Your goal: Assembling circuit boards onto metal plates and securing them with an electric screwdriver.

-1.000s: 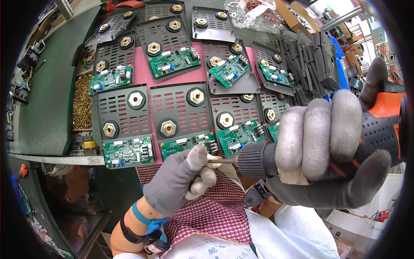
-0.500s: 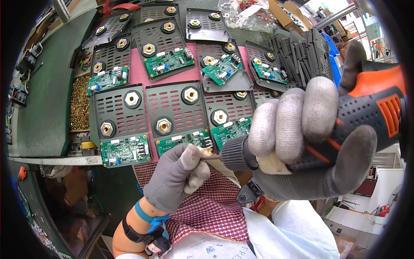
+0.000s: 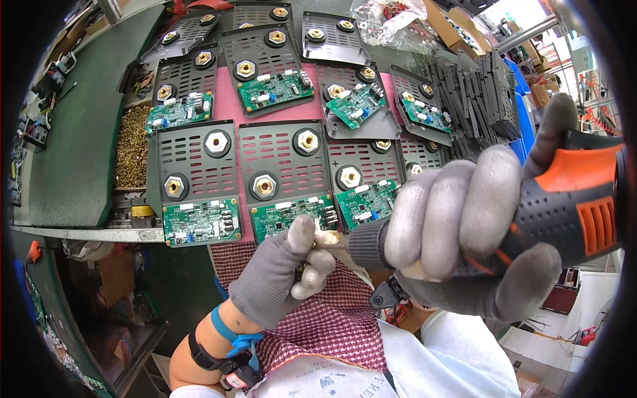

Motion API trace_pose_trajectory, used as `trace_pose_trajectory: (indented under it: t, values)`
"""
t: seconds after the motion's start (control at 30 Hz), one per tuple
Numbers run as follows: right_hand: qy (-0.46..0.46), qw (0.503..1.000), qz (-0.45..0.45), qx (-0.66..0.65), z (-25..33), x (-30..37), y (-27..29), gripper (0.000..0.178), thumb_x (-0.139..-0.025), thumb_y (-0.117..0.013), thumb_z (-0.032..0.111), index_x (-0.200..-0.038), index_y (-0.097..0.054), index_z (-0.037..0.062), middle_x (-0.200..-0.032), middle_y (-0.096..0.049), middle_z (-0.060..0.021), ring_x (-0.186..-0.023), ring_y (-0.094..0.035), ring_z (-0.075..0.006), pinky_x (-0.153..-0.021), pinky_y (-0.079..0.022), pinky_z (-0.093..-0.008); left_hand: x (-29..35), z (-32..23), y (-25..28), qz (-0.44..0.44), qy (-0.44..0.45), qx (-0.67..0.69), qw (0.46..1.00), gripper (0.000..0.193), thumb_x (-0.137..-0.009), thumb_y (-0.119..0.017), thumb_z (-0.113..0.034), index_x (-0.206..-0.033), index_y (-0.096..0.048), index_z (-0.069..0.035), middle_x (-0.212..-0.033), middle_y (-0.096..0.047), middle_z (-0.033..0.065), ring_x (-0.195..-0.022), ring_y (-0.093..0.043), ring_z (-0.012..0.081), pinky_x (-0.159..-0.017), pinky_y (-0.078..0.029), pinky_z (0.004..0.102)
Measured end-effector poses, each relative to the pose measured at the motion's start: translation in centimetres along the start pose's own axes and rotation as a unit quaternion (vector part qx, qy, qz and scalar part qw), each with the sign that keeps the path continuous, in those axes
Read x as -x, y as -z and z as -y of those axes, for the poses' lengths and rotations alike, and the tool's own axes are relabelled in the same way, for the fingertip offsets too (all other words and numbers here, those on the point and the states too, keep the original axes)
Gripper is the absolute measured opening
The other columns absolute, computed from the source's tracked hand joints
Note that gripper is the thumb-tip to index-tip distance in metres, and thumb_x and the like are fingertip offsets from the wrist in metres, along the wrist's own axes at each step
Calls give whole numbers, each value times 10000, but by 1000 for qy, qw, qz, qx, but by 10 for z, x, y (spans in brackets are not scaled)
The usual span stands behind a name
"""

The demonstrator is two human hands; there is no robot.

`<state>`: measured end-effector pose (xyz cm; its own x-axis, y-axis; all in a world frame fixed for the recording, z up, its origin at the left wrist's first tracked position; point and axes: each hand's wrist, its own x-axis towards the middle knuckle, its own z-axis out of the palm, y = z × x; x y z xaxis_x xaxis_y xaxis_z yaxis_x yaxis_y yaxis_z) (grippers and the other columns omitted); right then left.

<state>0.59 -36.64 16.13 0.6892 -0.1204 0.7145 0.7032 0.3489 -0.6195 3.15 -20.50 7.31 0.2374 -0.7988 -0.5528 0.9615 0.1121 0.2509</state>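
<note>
My right hand (image 3: 458, 212), in a grey glove, is wrapped round an orange and black power drill (image 3: 564, 199), its chuck pointing left. My left hand (image 3: 282, 268), gloved too, is closed in a pinch just left of the chuck, by the bit's tip. A pale bit of something shows at its fingertips, and a brass glint lies in the curled fingers; I cannot make out what they hold. Just beyond stand dark slotted metal plates (image 3: 271, 149) with brass hex nuts (image 3: 307, 141). A green circuit board (image 3: 272, 221) lies at the near end of the middle plate.
A compartment of small brass screws (image 3: 133, 152) sits left of the plates. More dark metal parts (image 3: 474, 99) are stacked at the right. A clear plastic bag (image 3: 391, 20) and a cardboard box (image 3: 458, 30) lie at the back. The bench's metal edge (image 3: 99, 235) runs along the front.
The whole view has shifted, so the plates appear further right and slightly higher. Both hands stay close together, with the drill still in the right hand.
</note>
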Motion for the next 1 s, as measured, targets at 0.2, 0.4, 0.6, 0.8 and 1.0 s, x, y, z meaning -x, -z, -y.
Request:
trace_pose_trajectory:
  t: [0.2,0.4,0.6,0.8,1.0]
  values:
    - [-58,984,-140,94,6,6,-5,746,-935,-567,295,-1440,-66,73,-697,-475,-42,-494,-492,-118,-446,-464,-294,3,-3,-3,5,-42,-81,996,494,-965,-473,-441,-1120,-547,21,-773,-603,38,-541,-445,42,-439,-349,159]
    - [-112,973,-159,125,6,15,5,590,-927,-577,292,-1297,-182,58,-699,-497,-54,-527,-511,-136,-496,-467,-311,7,-6,8,1,41,-238,970,651,-919,-500,-545,-1194,-549,43,-753,-605,35,-564,-470,40,-466,-368,173]
    - [-214,952,-155,155,4,27,16,447,-920,-588,290,-1154,-299,43,-701,-518,-65,-559,-531,-154,-545,-471,-329,-6,-1,33,-31,37,-390,920,522,-901,-545,-497,-1123,-625,-31,-688,-564,-2,-567,-457,45,-515,-388,180]
    - [-259,938,-156,167,0,37,25,333,-912,-599,287,-1012,-415,28,-702,-539,-77,-592,-550,-172,-594,-474,-347,-22,7,35,-18,16,-414,910,535,-926,-467,-534,-1081,-629,-48,-693,-561,-16,-578,-461,54,-529,-387,193]
    - [-268,935,-178,151,-4,43,21,294,-903,-611,289,-913,-497,18,-711,-555,-85,-624,-569,-186,-640,-487,-365,-30,16,23,-71,3,-359,931,530,-945,-426,-539,-1081,-644,-76,-682,-588,-6,-532,-453,39,-499,-369,189]
